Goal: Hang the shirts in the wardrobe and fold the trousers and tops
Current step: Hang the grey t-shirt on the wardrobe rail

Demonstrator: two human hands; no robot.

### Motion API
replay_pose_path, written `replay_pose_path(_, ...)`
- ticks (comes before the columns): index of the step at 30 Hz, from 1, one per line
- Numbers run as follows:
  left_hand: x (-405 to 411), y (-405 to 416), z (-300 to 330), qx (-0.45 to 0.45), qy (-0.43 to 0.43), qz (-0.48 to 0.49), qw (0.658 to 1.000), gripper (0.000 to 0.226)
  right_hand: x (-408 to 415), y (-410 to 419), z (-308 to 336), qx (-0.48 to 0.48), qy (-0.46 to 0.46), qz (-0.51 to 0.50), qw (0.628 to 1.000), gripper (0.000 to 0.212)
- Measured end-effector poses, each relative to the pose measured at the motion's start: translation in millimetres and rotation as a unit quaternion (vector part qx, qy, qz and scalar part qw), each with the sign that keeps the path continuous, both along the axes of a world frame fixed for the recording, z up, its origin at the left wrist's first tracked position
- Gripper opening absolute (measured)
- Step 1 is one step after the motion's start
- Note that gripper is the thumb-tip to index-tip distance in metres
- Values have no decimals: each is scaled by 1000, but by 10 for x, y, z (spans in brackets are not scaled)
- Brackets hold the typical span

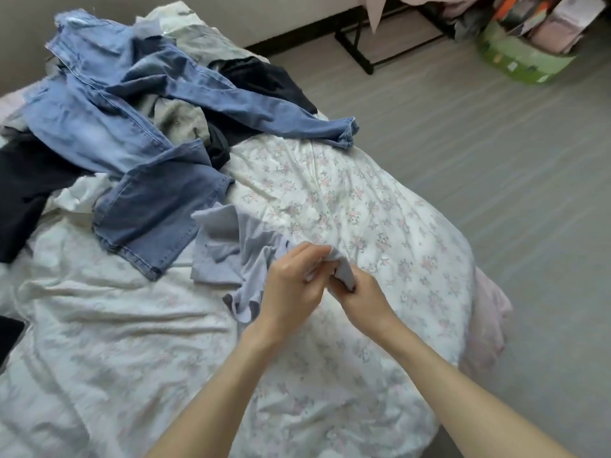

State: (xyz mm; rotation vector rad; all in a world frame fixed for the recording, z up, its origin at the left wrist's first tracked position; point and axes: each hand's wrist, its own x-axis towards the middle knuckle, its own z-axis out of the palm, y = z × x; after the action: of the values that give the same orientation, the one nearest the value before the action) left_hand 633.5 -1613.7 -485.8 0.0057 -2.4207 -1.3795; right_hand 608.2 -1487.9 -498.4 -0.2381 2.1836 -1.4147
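A pale lavender-blue top (pixel 228 256) lies crumpled on the floral bedsheet (pixel 347 200) at mid-bed. My left hand (pixel 291 285) and my right hand (pixel 360 292) both pinch one bunched edge of this top between them, lifted slightly off the sheet. Behind it, at the upper left, a heap of blue jeans (pixel 109 127) sprawls over grey, white and dark garments (pixel 264 81). One jeans leg (pixel 152 219) reaches down to the top's left edge.
The bed's right edge drops to a grey floor (pixel 496 160). A black metal rack foot (pixel 360 51) stands at the top centre. A green round box (pixel 519 61) with stacked items sits at the top right. A dark garment (pixel 23 193) lies at the left edge.
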Motion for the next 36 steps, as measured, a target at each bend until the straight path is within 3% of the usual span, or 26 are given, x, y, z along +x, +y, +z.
replay_pose_path(3,155,275,181,117,-114,-20,986,11,98,528,266,64,2,-5,998,10)
replay_pose_path(5,309,496,203,121,-198,-85,969,15,226,927,483,64,-1,-25,998,11)
replay_pose_path(7,494,808,205,106,-229,-172,952,21,378,1349,706,73,11,-52,996,11)
replay_pose_path(11,704,1574,306,-25,-173,-273,946,7,837,2299,1170,78,78,-144,983,30)
replay_pose_path(15,863,2404,728,-47,-96,-423,900,29,1471,3205,1557,83,139,-258,952,55)
replay_pose_path(19,1139,3326,1090,-120,-20,-546,829,35,2258,4013,1901,155,228,-370,887,44)
replay_pose_path(22,1478,3999,1105,-230,34,-617,752,35,3162,4594,2049,225,266,-474,809,37)
replay_pose_path(24,1698,4358,1075,-333,97,-634,691,24,3846,4971,2084,265,264,-539,755,29)
replay_pose_path(26,1917,4710,1086,-416,117,-632,643,34,4577,5309,2050,313,220,-576,722,24)
replay_pose_path(29,2308,5219,1202,-405,124,-642,639,31,5548,5619,1840,384,59,-590,708,8)
replay_pose_path(31,2731,5638,1322,-413,166,-638,629,28,6156,5712,1764,372,10,-611,698,12)
replay_pose_path(33,3164,6061,1456,-461,181,-620,609,27,6622,5791,1823,406,-3,-644,649,20)
replay_pose_path(36,3763,6569,1692,-496,178,-603,599,12,7060,5836,1999,493,56,-657,568,26)
